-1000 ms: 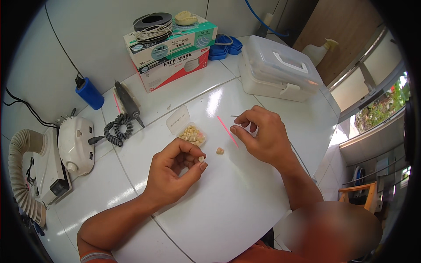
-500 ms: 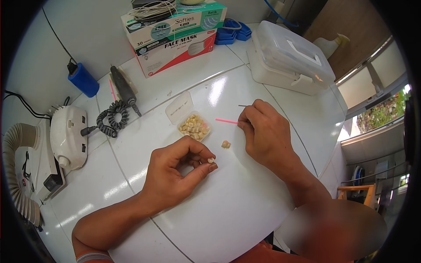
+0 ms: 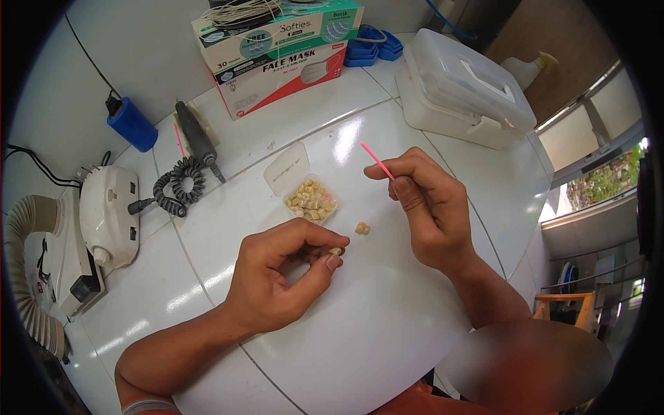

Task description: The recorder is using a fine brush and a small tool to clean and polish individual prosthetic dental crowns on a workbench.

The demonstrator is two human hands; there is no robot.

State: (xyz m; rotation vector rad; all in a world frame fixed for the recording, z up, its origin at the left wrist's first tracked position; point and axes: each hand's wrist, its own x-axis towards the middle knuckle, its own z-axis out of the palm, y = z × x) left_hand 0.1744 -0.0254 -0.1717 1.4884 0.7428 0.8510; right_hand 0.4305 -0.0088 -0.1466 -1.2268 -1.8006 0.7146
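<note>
Thumb and forefinger of my left hand [image 3: 280, 273] pinch a small cream tooth-shaped piece [image 3: 335, 252], mostly covered by the fingertips. Up to the right, my right hand [image 3: 437, 207] grips a thin pink stick [image 3: 376, 161], its free end pointing up and left. Between the hands, a little cream and pinkish tooth-shaped lump [image 3: 362, 228] lies on the white table [image 3: 373, 311]. Just beyond my left hand stands a small clear plastic box [image 3: 337, 205] filled with several similar yellowish pieces, its lid [image 3: 286, 170] folded back.
Behind are stacked face mask boxes [image 3: 280, 79], blue trays [image 3: 373, 50] and a white case with a clear lid [image 3: 463, 90]. At left are a black handpiece [image 3: 196, 135] with coiled cord, a blue holder [image 3: 132, 125], a white control unit [image 3: 108, 218] and a ribbed hose [image 3: 21, 249].
My right hand has turned, swinging the pink stick from nearly level to steeply upward. My left hand keeps its pinch almost in place. The view has shifted slightly.
</note>
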